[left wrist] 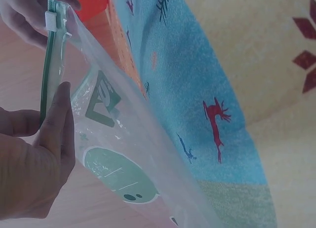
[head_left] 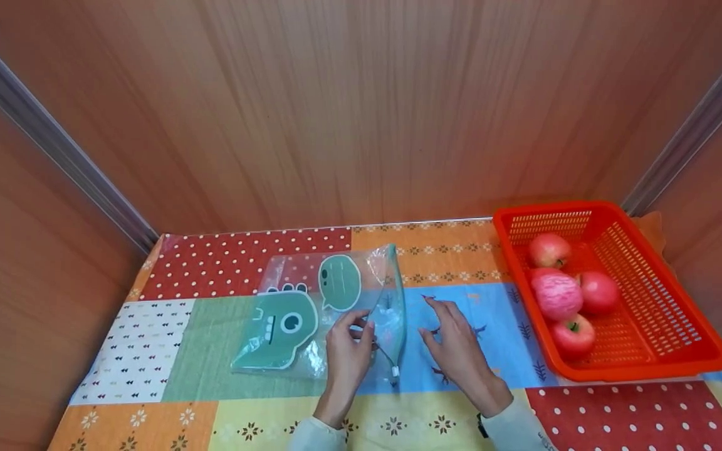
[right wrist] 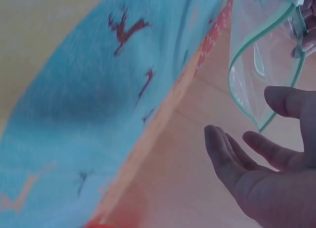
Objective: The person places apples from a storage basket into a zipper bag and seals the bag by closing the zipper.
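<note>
A clear zipper bag [head_left: 373,275] with green cartoon prints lies on the patterned cloth, its mouth facing right. My left hand [head_left: 350,351] pinches one edge of that mouth between thumb and fingers. The green zip strip gapes apart in the right wrist view, and a white slider [head_left: 395,371] sits at its near end. To the right of the mouth, my right hand [head_left: 458,351] hovers with fingers spread and loosely bent, holding nothing. In the right wrist view, a gap separates the right fingertips [right wrist: 212,134] from the bag [right wrist: 261,60].
An orange-red plastic basket [head_left: 655,369] stands on the right side, with several apples [head_left: 558,297] grouped at its left. Wooden panels [head_left: 336,113] enclose the back and both sides. A patchwork tablecloth [head_left: 223,341] covers the table.
</note>
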Motion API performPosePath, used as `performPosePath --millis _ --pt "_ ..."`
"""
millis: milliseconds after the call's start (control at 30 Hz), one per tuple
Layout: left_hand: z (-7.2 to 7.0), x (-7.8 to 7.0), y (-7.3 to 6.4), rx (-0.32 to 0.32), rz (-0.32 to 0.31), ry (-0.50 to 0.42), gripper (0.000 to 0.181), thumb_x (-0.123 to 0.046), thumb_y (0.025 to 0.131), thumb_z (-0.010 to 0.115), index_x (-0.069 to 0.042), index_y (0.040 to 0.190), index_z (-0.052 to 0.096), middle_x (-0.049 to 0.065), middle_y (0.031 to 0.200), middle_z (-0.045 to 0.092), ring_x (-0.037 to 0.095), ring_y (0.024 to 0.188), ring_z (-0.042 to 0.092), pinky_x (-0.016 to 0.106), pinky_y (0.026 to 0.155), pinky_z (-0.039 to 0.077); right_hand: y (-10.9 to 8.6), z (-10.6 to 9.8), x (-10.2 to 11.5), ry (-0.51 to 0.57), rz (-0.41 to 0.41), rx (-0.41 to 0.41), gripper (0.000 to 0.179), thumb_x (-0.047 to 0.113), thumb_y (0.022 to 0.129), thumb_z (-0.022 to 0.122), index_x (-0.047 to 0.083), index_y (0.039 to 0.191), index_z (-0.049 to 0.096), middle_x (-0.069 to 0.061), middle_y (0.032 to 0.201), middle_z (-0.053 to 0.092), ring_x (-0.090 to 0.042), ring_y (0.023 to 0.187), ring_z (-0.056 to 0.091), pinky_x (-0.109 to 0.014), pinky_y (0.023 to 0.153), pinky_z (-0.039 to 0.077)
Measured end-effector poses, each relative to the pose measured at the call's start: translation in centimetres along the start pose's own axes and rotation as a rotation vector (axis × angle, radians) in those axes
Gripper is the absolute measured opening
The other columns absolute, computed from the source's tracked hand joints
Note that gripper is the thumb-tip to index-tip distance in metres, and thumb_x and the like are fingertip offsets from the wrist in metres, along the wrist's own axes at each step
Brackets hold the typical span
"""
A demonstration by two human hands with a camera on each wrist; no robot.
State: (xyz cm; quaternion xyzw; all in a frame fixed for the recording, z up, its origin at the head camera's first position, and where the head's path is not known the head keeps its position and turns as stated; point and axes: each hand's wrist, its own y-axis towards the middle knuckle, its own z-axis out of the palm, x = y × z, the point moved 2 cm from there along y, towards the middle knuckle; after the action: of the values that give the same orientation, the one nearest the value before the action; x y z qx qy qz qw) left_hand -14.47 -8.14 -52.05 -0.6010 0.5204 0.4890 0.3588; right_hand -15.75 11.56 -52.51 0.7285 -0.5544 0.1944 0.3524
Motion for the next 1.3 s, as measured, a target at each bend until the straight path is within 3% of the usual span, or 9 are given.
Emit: performPosePath --millis 167,500,1100,1300 --pt "0.0 0.2 0.0 0.001 -0.02 0.021 0.022 0.001 0.099 0.068 0.002 0.12 0.073 0.01 0.095 0.065 0.018 0.074 0.067 0.026 0.063 0.062 -0.3 -0.9 -0.1 -0.083 -0.047 -0.013 0.055 0.002 0.09 0.083 -0.003 0.14 0.061 -0.019 0.131 0.061 -0.037 0.118 0.064 -0.053 0.1 0.057" --pt "0.1 0.2 -0.1 -0.003 -0.008 -0.003 0.021 0.002 0.099 0.068 0.005 0.119 0.073 0.011 0.094 0.066 0.017 0.071 0.069 0.027 0.06 0.062 -0.7 -2.9 -0.3 -0.261 -0.112 -0.039 0.062 0.005 0.085 0.087 -0.004 0.141 0.061 -0.024 0.14 0.058 -0.041 0.121 0.061 -0.054 0.097 0.059" --pt "0.1 0.6 -0.1 0.012 -0.013 0.01 0.02 0.002 0.1 0.067 0.003 0.119 0.073 0.01 0.095 0.065 0.015 0.072 0.067 0.026 0.061 0.061 -0.6 -6.7 -1.6 -0.42 -0.125 -0.031 0.069 0.011 0.08 0.092 -0.002 0.141 0.061 -0.026 0.145 0.056 -0.044 0.126 0.058 -0.062 0.102 0.054" --pt "0.1 0.6 0.0 0.013 -0.021 0.022 0.021 0.001 0.101 0.066 0.001 0.12 0.074 0.009 0.096 0.066 0.015 0.073 0.066 0.025 0.061 0.061 -0.7 -7.7 -2.3 -0.458 -0.164 -0.062 0.07 0.009 0.078 0.093 -0.003 0.139 0.062 -0.028 0.143 0.057 -0.047 0.125 0.057 -0.063 0.104 0.051"
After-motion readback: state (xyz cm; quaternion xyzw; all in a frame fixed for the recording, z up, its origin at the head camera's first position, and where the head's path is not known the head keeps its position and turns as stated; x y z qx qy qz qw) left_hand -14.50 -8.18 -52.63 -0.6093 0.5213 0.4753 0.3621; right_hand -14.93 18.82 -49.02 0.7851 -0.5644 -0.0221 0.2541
